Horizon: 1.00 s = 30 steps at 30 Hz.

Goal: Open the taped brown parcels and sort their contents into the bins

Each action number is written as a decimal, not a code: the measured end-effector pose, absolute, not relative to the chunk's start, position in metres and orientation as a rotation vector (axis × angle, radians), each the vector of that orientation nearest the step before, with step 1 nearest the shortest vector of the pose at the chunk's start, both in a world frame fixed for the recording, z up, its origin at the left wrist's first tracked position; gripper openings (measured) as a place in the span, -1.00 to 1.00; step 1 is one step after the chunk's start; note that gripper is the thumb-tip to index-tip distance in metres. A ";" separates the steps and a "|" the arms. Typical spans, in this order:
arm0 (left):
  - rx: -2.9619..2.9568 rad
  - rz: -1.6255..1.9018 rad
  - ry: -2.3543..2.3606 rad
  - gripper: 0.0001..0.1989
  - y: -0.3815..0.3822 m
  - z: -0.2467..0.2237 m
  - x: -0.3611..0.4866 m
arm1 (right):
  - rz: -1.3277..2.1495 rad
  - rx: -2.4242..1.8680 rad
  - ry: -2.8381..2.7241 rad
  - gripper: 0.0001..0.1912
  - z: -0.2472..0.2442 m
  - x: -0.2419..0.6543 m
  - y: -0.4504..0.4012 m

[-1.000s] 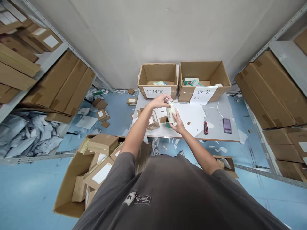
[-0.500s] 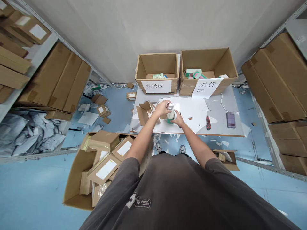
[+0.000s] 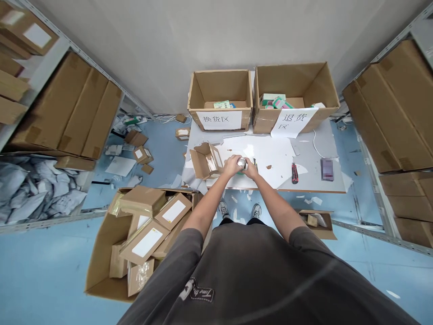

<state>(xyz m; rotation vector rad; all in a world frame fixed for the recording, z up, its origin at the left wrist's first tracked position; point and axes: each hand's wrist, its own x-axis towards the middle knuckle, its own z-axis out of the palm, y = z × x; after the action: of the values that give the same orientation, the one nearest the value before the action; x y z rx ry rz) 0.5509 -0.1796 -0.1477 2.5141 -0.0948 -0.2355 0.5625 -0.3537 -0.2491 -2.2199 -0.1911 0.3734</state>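
Note:
Over the front part of the white table (image 3: 274,155) I hold a bottle with a silvery cap (image 3: 241,162) between both hands. My left hand (image 3: 232,165) is closed around its left side. My right hand (image 3: 250,169) grips it from the right. The fingers hide most of its pale body. A bit of green shows just below the hands; I cannot tell whether it belongs to the bottle. Left of my left hand stands a small opened carton (image 3: 202,164) with pale contents. A dark slim thing lies right behind my right hand.
Two big cardboard boxes with paper signs (image 3: 219,120) (image 3: 293,122) line the table's back, small packs inside. A red-black utility knife (image 3: 294,174) and a purple pack (image 3: 327,169) lie at right. A large box of parcels (image 3: 98,271) stands front left. Loaded shelves flank both sides.
The bottle is more upright, its cap facing me, and both hands have closed in around it. My left hand has moved down beside it. The view has shifted slightly.

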 end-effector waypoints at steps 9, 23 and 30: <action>2.350 -0.236 0.029 -0.31 -0.172 -0.170 0.548 | 0.365 -2.216 -0.191 -0.16 -0.247 0.561 -0.355; 2.295 -0.118 0.283 -0.40 -0.184 -0.178 0.540 | 0.406 -2.232 -0.177 -0.15 -0.238 0.561 -0.350; 2.276 -0.017 0.412 -0.43 -0.185 -0.182 0.548 | 0.461 -2.254 -0.170 -0.13 -0.227 0.561 -0.345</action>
<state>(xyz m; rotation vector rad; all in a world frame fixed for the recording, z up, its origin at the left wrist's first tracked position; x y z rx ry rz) 0.5480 -0.1854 -0.1817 2.2759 0.4116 -0.0168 0.5607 -0.3451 -0.2268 -2.2539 -0.1702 0.4610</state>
